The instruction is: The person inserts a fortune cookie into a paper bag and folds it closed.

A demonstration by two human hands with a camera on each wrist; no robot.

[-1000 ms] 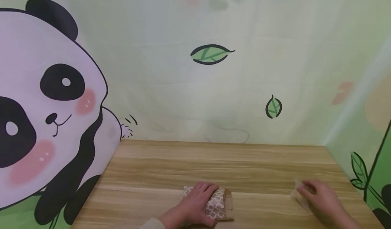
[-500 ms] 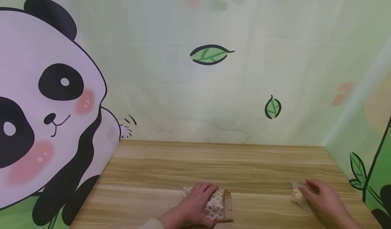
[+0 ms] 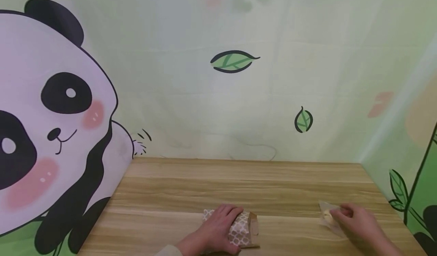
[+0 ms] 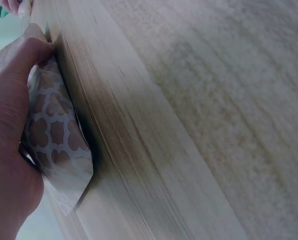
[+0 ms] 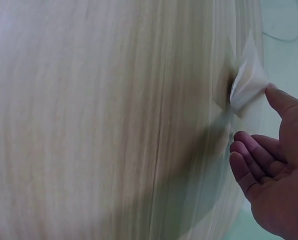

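- Patterned paper bag: laid on table, gripped by left hand, likely to steady it; mouth is turned right.
- Wrapped piece: well apart, touched by right hand at thumb; other fingers loosely curled; whether it's pinched can't be told.

Left grip clasping — right grip loosely bent.

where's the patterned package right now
In the head view, the patterned package lies on the wooden table near the bottom centre, gripped by the left hand, well to the left of the right hand.
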